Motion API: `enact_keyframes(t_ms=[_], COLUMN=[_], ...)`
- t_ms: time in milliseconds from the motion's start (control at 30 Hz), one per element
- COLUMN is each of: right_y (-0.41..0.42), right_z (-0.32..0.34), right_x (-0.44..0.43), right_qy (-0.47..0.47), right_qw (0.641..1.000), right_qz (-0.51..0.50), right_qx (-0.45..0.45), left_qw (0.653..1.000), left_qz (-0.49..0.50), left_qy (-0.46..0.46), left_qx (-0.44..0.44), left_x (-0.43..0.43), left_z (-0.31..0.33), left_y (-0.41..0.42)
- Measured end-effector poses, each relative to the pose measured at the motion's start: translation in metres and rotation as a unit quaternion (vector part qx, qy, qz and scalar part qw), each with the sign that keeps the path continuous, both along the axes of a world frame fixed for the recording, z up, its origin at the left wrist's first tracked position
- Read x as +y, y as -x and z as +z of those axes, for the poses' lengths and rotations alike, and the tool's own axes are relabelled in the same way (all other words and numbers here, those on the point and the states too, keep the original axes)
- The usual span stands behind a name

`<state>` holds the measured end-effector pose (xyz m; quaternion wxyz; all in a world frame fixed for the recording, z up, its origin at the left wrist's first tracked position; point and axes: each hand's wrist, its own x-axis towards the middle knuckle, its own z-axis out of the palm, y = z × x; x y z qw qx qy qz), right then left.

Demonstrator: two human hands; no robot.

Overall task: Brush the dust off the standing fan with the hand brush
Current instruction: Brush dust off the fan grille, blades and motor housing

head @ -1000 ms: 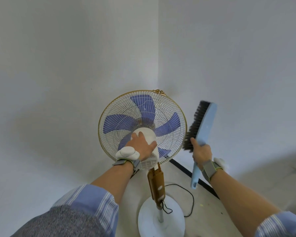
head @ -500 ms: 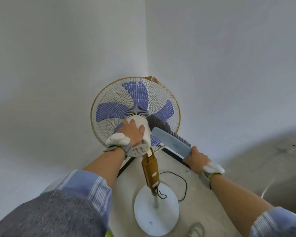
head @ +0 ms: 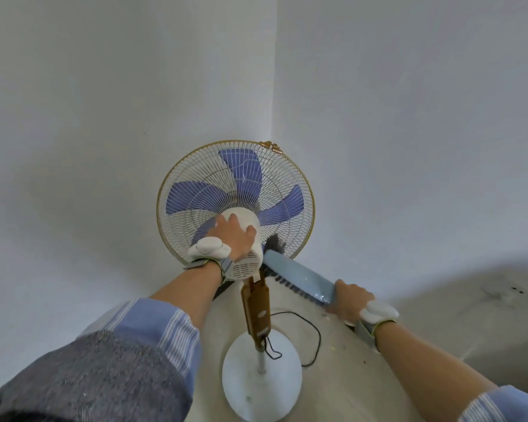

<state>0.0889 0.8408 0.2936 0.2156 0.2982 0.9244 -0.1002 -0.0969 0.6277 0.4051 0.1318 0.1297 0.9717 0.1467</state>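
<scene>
Now the left hand (head: 237, 239) grips the white motor housing (head: 247, 264) behind the fan (head: 235, 199) grille. The right hand (head: 346, 303) grasps the brush (head: 299, 277), bristles at the grille's lower edge.

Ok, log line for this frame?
left hand: steadying motor housing | right hand: gripping hand brush | bristles: at lower grille

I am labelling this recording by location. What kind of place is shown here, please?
Probably a bare indoor room corner, perhaps a home or an empty unit. Two plain white walls meet behind the standing fan, whose cord lies on a pale floor with a dark skirting strip; no furniture is visible.
</scene>
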Motion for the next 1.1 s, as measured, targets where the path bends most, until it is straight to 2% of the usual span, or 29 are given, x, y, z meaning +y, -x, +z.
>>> enact_keyframes(t_ms=[133,267,367,433,567,667,733,833,900,1033,1100], right_y=[0.007,0.003,-0.015,-0.026,-0.039,-0.037,-0.032,-0.032,-0.037,-0.036,-0.027], right_z=[0.019,0.020,0.004,-0.005,-0.011,-0.008,-0.006,-0.011,-0.016,-0.021,-0.021], right_x=[0.000,0.019,0.039,0.053,0.062,0.054,0.047,0.040,0.043,0.047,0.045], right_qy=[0.009,0.037,0.056,0.098,0.116,0.112,0.095,0.093,0.129,0.249,0.276], right_qw=[0.997,0.998,0.994,0.984,0.966,0.970,0.985,0.992,0.983,0.926,0.912], right_qz=[0.006,-0.025,-0.092,-0.149,-0.212,-0.161,-0.103,-0.085,-0.132,-0.262,-0.266], right_qx=[0.080,0.053,0.013,0.019,0.096,0.141,0.103,-0.022,-0.018,0.106,0.145], left_qw=[1.000,1.000,0.999,0.999,0.999,0.998,0.998,0.998,0.997,0.997,0.998], left_qz=[-0.005,0.029,0.037,0.050,0.039,0.065,0.061,0.067,0.070,0.067,0.063], left_qy=[0.003,-0.011,-0.005,-0.010,0.004,-0.018,-0.015,-0.013,-0.009,-0.017,-0.017], left_qx=[-0.016,-0.003,-0.018,-0.012,0.001,0.001,0.002,0.008,0.019,0.022,0.026], left_x=[0.000,0.002,0.001,0.007,0.012,0.016,0.016,0.013,0.010,0.006,0.006], left_z=[-0.007,-0.004,-0.018,-0.016,-0.016,-0.021,-0.024,-0.025,-0.027,-0.031,-0.031], left_y=[0.000,-0.008,-0.005,-0.011,-0.016,-0.010,-0.008,-0.009,-0.009,-0.007,-0.006])
